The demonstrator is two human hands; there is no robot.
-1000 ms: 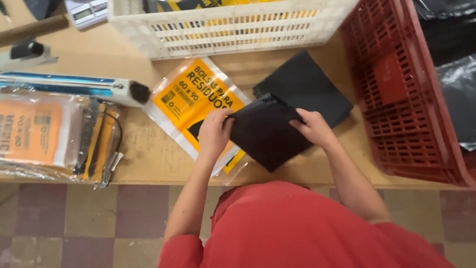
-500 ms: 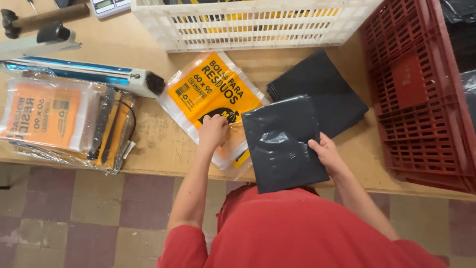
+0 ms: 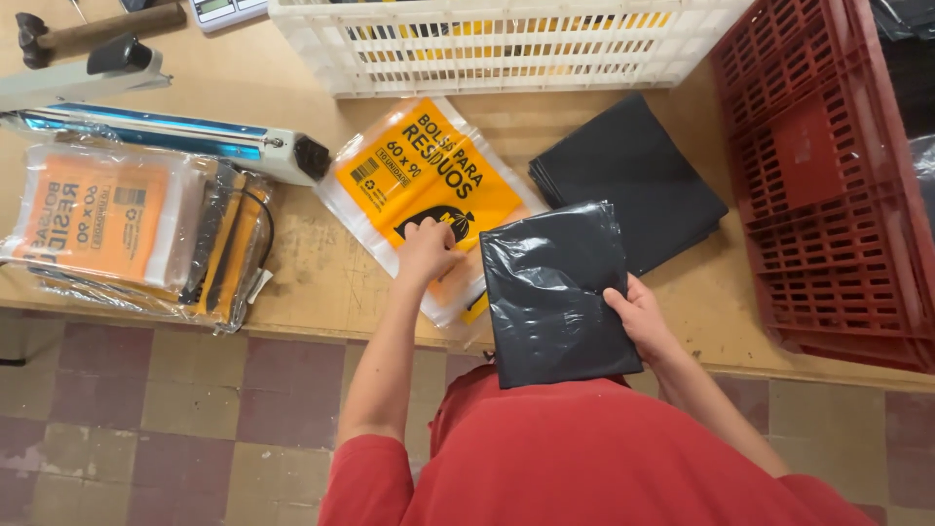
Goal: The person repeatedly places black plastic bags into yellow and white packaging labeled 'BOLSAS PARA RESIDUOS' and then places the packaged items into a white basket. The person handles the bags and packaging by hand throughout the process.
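You are at a packing workshop bench: a scuffed wooden table (image 3: 321, 282) with a heat sealer (image 3: 166, 136), a hammer (image 3: 97, 27), plastic crates (image 3: 506, 44), stacked printed pouches (image 3: 107, 229) and folded black bags (image 3: 633, 175).

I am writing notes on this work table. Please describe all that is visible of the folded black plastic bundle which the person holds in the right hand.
The folded black bundle is a flat, roughly rectangular pack of glossy black plastic film, with wrinkles that catch the light. It lies slightly tilted, its near end reaching past the table's front edge toward the person's body. The right hand grips its right edge, thumb on top. Its upper part overlaps the stack of black sheets behind it, and its left edge lies beside the yellow printed bag, which the left hand presses.
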